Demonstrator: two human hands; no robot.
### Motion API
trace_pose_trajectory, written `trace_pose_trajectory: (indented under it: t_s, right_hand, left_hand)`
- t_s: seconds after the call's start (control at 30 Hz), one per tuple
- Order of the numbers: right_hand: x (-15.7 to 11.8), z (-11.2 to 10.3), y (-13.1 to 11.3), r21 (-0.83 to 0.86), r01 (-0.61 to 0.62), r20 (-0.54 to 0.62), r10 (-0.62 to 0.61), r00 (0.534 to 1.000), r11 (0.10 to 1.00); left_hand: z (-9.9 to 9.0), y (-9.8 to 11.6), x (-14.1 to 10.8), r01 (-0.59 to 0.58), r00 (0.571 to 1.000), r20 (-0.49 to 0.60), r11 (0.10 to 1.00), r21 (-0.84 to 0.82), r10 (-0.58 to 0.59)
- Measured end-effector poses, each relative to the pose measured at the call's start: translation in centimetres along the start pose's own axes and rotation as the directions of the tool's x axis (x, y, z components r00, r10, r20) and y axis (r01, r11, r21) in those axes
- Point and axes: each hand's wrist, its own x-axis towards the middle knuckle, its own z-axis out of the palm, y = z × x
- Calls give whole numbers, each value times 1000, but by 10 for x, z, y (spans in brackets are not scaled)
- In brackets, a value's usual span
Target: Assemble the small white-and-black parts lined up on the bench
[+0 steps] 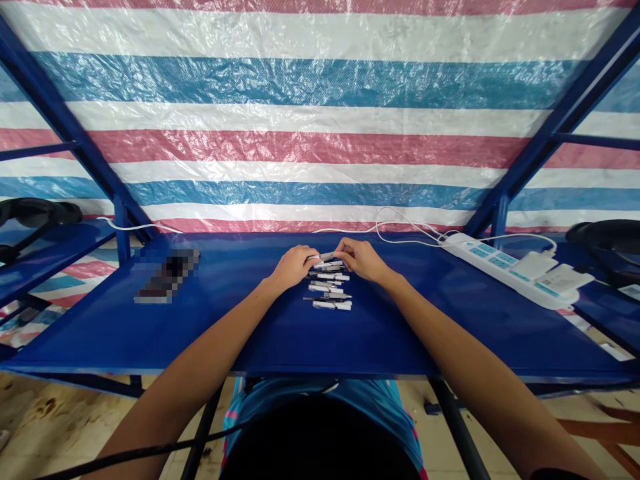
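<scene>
Left hand (294, 267) and right hand (363, 260) both on a white-and-black pen (326, 256), fingers clamped on it. Pen sits just above a stacked row of similar pens (327, 288), lying crosswise on the blue desk (240, 333). White power strip (510, 270) well off to the right.

Desk (240, 333) count: one left hand (293, 267), one right hand (363, 260), about seven white pens (327, 287), one power strip (500, 270), two adapters (533, 265), one pixelated object (167, 275).

blurred: pixelated object (167, 276) on blue table (240, 333) | too small: details of white pens (327, 288)
</scene>
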Motion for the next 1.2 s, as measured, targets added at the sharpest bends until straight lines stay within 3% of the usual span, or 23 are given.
trace_pose_trajectory:
  t_s: [0.4, 1.2]
  right_hand:
    - [-2, -1, -3, -92, 43, 2, -43, 999, 995]
    - [-2, -1, 1, -66, 57, 1, -57, 998, 996]
  left_hand:
    - [-2, 3, 0, 13, 1000, -13, 1000, 0, -13]
    - [-4, 6, -1, 14, 1000, 26, 1000, 8, -15]
